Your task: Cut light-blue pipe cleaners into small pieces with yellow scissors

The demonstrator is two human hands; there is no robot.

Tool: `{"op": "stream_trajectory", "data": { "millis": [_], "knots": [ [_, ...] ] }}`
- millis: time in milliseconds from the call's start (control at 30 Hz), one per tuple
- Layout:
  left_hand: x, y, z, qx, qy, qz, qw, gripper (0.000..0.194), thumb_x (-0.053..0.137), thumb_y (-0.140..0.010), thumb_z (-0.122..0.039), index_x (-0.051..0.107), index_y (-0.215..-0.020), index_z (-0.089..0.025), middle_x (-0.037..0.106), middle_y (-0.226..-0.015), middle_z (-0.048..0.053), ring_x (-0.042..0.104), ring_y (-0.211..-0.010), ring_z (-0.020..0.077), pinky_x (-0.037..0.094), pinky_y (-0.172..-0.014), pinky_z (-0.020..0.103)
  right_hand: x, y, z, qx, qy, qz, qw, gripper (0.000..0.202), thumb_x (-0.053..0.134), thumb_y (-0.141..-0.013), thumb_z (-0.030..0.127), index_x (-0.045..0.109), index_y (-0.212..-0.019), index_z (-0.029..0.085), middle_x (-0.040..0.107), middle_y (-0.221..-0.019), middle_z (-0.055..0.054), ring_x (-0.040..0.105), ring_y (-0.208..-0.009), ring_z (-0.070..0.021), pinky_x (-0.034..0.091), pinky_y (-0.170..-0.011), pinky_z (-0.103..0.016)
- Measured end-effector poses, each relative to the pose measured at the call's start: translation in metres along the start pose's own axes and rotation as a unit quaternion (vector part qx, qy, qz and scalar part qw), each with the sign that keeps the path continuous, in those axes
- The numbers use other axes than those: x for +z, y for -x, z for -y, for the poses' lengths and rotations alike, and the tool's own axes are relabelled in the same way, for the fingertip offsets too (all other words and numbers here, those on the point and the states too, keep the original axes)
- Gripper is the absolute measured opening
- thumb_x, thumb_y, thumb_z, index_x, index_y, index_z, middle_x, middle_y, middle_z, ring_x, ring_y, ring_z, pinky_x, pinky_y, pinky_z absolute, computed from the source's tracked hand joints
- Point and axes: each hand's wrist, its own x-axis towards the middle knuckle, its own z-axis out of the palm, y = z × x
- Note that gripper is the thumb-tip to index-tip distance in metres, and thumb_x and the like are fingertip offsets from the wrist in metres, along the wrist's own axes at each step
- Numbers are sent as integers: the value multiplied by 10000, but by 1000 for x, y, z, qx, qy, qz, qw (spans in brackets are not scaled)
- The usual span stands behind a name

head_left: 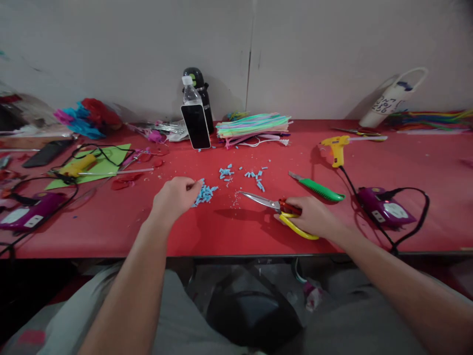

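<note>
The left hand (175, 197), fingers bent, touches the blue snippets (205, 194); whether it pinches any, I can't tell. The right grips scissors (284, 209), blades aimed leftward at that pile.

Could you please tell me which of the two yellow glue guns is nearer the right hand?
The glue gun on the right, beyond the green utility knife; the other glue gun lies far left on a green sheet.
</note>
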Motion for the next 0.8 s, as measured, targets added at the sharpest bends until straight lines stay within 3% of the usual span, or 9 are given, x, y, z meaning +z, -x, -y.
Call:
{"op": "stream_trajectory", "data": {
  "millis": [100,200,300,367,467,533,633,800],
  "knots": [
    [-5,-2,0,16,7,-15,1000,418,540,-803,-502,465,-532,-194,430,-503,-4,350,-495,129,195,-517,263,-2,4,-2,5,-7,4,1000,367,551,-800,555,549,-692,204,561,-636,-5,439,-570,-132,265,-538,-260],
    [3,-1,-7,54,47,-45,996,305,551,-814,-464,545,-652,-206,542,-609,7,436,-549,142,233,-527,250,-5,7,-8,23,-2,-13,1000,331,569,-789,507,532,-666,202,535,-608,0,423,-552,-127,258,-529,-260],
    [22,5,-27,92,28,-3,995,428,474,-868,-487,460,-552,-200,467,-513,2,380,-483,135,224,-515,258,-12,5,-15,54,23,-47,997,348,568,-779,504,499,-616,205,504,-566,0,399,-523,-126,243,-514,-264],
    [36,8,-43,135,38,23,990,385,445,-896,-441,492,-595,-205,512,-546,11,430,-506,146,245,-524,259,-17,2,-18,80,46,-68,993,393,557,-775,539,471,-581,208,504,-560,-8,394,-516,-130,231,-506,-268],
    [58,8,-67,188,65,67,978,143,497,-875,-319,593,-826,-225,662,-807,41,582,-697,180,347,-601,266,-24,-2,-20,115,52,-94,988,426,532,-778,584,478,-578,212,529,-581,-22,404,-508,-134,214,-496,-270],
    [70,3,-79,216,65,72,971,142,490,-875,-263,605,-953,-233,670,-961,60,613,-814,194,399,-661,281,-28,-3,-20,128,40,-102,986,436,532,-773,595,485,-574,211,533,-573,-24,406,-495,-132,202,-492,-272],
    [84,-8,-92,213,33,57,975,218,445,-890,-207,607,-1035,-221,624,-1096,93,615,-954,212,440,-722,299,-31,-3,-18,131,27,-103,986,435,533,-771,590,486,-568,208,540,-566,-24,427,-497,-132,205,-495,-272],
    [93,-17,-107,201,-28,55,978,183,490,-867,-226,605,-1008,-213,594,-1064,96,609,-966,232,458,-755,325,-34,-2,-16,130,22,-101,986,402,543,-769,565,484,-596,207,539,-575,-8,424,-514,-124,204,-506,-267]
  ]
}}
